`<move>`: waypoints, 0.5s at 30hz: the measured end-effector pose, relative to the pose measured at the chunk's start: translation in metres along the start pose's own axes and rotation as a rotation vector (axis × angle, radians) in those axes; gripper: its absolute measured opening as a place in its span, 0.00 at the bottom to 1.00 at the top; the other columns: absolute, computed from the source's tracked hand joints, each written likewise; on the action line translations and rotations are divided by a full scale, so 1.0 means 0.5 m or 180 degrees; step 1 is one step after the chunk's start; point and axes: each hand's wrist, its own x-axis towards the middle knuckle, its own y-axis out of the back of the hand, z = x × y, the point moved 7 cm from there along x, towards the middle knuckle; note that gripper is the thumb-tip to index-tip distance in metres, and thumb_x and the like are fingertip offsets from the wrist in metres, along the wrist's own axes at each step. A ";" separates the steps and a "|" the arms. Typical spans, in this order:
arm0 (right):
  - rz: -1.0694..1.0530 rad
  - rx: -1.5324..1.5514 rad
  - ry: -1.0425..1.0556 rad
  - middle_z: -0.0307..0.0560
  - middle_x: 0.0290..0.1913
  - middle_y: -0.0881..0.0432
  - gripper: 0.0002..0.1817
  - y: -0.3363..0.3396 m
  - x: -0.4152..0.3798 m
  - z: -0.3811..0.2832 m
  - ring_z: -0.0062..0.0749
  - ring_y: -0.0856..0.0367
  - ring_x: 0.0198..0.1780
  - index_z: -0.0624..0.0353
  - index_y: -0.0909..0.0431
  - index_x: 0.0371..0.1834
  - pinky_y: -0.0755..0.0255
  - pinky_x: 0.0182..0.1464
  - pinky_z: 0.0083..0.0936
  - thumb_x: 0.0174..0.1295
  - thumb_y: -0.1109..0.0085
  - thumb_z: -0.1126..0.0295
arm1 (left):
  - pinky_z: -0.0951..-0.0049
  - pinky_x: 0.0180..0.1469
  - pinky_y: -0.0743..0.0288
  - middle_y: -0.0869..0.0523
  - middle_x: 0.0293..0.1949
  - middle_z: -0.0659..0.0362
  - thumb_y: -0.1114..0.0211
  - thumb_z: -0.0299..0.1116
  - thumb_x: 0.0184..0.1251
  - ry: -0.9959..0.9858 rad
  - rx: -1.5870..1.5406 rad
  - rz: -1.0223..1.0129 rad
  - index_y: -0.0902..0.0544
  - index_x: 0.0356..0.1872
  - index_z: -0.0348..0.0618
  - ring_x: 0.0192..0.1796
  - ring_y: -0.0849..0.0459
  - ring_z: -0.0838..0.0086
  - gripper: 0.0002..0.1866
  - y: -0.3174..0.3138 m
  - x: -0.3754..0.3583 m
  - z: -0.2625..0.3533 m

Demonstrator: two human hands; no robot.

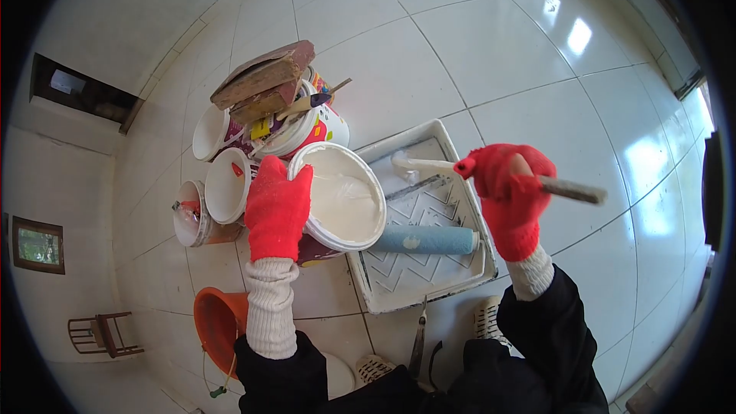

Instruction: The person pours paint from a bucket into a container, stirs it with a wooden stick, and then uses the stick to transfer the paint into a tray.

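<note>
In a red glove, my left hand (277, 211) grips the rim of a bucket of white paint (337, 195), which is tilted beside the tray. My right hand (515, 192), also gloved in red, is closed around a stick (573, 190). A white-coated end (425, 164) extends from that hand over the paint tray (414, 303). White paint lies in the tray's far end. A blue paint roller (429, 240) rests across the ridged part of the tray, its left end beside the bucket.
More tubs (228, 188) stand to the left, one bearing brown blocks (264, 80) and a brush (304, 105). An orange bucket (218, 318) is at lower left. A pointed tool (418, 345) lies near my feet. A chair (105, 335) stands far left.
</note>
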 end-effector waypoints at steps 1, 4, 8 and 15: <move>0.0096 0.0150 -0.0159 0.46 0.14 0.32 0.16 0.005 0.001 0.018 0.33 0.21 0.23 0.62 0.44 0.09 0.21 0.35 0.32 0.57 0.65 0.79 | 0.55 0.40 0.28 0.18 0.31 0.49 0.35 0.49 0.56 -0.0010 -0.0010 -0.0001 0.28 0.33 0.41 0.37 0.19 0.52 0.21 -0.003 0.001 -0.002; -0.0087 -0.0091 -0.0129 0.46 0.14 0.32 0.16 0.004 -0.003 0.007 0.33 0.22 0.23 0.62 0.43 0.09 0.21 0.34 0.30 0.55 0.65 0.80 | 0.56 0.40 0.28 0.19 0.29 0.49 0.36 0.49 0.56 -0.0080 0.0156 0.0067 0.28 0.32 0.41 0.36 0.19 0.53 0.21 -0.003 0.003 -0.006; -0.0052 -0.0261 -0.0103 0.47 0.14 0.31 0.15 0.009 -0.004 -0.005 0.33 0.21 0.23 0.63 0.42 0.09 0.21 0.34 0.30 0.53 0.65 0.81 | 0.56 0.40 0.28 0.19 0.30 0.50 0.36 0.50 0.56 -0.0089 0.0092 0.0054 0.28 0.33 0.40 0.36 0.19 0.53 0.21 -0.003 0.002 0.000; -0.0284 -0.0497 0.0078 0.47 0.15 0.29 0.13 -0.001 -0.011 -0.012 0.35 0.18 0.27 0.63 0.42 0.10 0.25 0.29 0.24 0.52 0.63 0.83 | 0.55 0.41 0.29 0.18 0.33 0.49 0.37 0.50 0.57 -0.0247 0.0262 0.0116 0.29 0.33 0.40 0.39 0.20 0.51 0.21 -0.002 0.002 0.001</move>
